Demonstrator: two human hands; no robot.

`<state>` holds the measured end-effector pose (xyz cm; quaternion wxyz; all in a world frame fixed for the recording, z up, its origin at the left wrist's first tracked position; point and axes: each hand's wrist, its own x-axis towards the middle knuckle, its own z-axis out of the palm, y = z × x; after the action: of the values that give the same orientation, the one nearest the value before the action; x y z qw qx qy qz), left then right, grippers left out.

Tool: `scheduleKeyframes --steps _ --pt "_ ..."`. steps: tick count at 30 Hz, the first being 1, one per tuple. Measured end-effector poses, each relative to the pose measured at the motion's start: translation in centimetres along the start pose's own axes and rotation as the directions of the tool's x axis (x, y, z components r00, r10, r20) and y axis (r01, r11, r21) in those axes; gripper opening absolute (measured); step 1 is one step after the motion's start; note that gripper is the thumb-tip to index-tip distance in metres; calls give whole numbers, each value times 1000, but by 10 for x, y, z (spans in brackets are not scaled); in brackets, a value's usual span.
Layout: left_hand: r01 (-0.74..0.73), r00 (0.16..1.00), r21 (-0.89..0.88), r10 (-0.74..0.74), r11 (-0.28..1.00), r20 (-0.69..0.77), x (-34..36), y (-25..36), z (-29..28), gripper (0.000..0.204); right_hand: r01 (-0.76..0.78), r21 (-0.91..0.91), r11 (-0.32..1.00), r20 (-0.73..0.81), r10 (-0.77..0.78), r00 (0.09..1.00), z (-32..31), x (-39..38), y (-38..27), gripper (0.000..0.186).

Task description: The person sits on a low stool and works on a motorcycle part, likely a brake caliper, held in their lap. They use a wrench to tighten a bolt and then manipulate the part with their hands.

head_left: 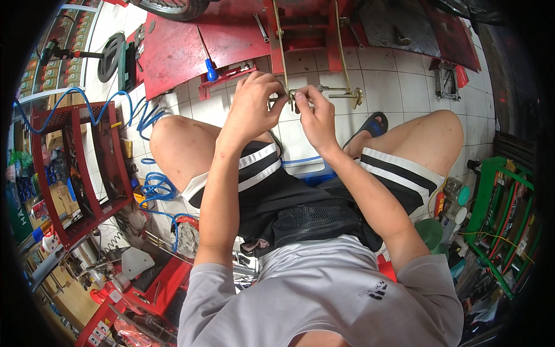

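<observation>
Both hands meet at a brass-coloured metal linkage (341,95), whose long bars run up to the red frame of the lift and end at a round wheel (357,97). My left hand (255,103) has its thumb and fingers curled together just left of the fitting, around a small dark piece that I cannot make out clearly. My right hand (314,114) pinches the fitting with thumb and forefinger, close to my left fingertips. A blue-handled screwdriver (211,70) lies on the red platform (173,63) above my left hand, and a spanner (260,28) lies farther back.
My bent legs flank my arms on the tiled floor (376,65). At the left are a coiled blue hose (159,185) and a red rack (49,141); at the right, a green rack (488,196) and containers. A wheel (173,8) stands on the platform.
</observation>
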<state>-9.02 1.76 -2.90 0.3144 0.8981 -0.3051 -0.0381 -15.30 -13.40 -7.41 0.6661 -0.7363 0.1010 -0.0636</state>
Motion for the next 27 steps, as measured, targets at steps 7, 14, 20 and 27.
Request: scheduleKeyframes --steps 7,14,20,27 --pt "12 999 13 -13 1000 40 -1 -2 0 14 19 9 1000 -14 -19 1000 2 -4 0 19" --pt "-58 997 -69 54 996 -60 2 1 -3 14 72 -60 996 1 -72 997 0 -1 8 16" --pt "46 998 -21 -44 999 47 3 4 -3 13 65 -81 995 -7 -66 998 -2 3 4 14" --pt "27 1000 37 -26 999 -10 -1 -6 3 11 5 -43 999 -13 -5 1000 -2 1 8 23"
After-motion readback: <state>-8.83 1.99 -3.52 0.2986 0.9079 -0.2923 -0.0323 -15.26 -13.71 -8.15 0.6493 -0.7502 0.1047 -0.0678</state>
